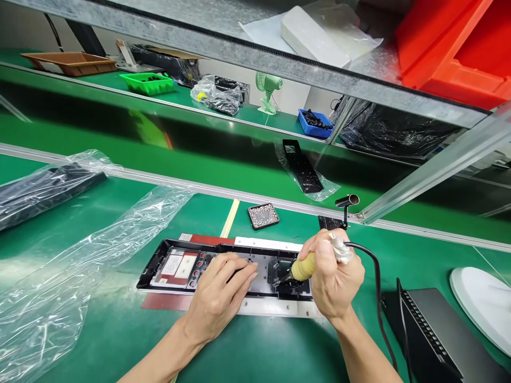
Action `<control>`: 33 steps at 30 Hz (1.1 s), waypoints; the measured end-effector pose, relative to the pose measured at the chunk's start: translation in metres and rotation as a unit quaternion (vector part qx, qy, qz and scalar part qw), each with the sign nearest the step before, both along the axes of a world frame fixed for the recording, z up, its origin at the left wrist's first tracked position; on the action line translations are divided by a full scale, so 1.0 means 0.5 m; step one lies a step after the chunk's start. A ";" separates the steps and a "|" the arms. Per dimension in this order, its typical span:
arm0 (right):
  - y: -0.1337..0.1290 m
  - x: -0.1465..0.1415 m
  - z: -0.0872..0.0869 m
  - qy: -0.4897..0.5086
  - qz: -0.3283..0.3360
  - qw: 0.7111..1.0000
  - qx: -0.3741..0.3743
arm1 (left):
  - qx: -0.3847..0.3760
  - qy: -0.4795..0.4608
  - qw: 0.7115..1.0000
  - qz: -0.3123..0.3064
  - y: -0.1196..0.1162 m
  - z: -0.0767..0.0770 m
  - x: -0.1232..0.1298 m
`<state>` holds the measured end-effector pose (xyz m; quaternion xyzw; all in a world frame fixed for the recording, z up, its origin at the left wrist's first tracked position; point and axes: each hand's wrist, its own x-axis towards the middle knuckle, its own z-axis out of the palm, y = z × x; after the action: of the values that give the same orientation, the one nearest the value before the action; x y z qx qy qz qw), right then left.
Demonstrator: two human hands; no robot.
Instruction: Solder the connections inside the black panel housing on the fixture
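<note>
With our right hand [337,279] we gripped the corded tool [303,267] over the right end of the crosswise housing [261,275], left hand [221,292] open on its middle.

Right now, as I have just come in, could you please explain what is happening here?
Someone is working on a long black housing on the green bench. The left hand lies over its middle. The right hand grips a corded, yellow-handled tool, its dark end pointing down into the housing's right part; whether it touches anything there is hard to tell. Behind the housing, a small dark tray holds small shiny pieces.
</note>
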<state>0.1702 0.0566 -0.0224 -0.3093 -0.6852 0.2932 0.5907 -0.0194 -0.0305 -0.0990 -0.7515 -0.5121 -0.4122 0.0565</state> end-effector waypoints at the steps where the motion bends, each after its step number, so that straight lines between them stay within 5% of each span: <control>1: 0.000 -0.001 0.000 -0.009 0.002 1.000 0.002 | 0.000 -0.005 1.000 0.002 0.000 0.000 0.000; 12: -0.007 -0.009 -0.008 -0.038 0.025 0.999 0.014 | -0.006 -0.048 0.999 -0.004 0.004 -0.004 0.004; 18: -0.013 -0.015 -0.007 -0.043 0.036 0.998 -0.016 | -0.071 -0.099 0.992 -0.009 0.015 0.032 -0.007; 24: -0.015 -0.012 -0.012 -0.043 0.042 0.998 0.011 | -0.256 -0.006 0.966 0.038 0.152 0.062 -0.070; 29: -0.010 -0.012 -0.021 -0.039 0.034 0.999 0.007 | -0.270 0.034 0.962 0.014 0.300 0.026 -0.082; 33: -0.007 -0.016 -0.021 -0.024 0.033 0.999 0.012 | -0.273 0.067 0.960 -0.010 0.357 -0.001 -0.065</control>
<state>0.1624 0.0531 -0.0328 -0.2863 -0.7123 0.2972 0.5677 -0.0519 0.1480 -0.0998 -0.7694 -0.5924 -0.2063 -0.1206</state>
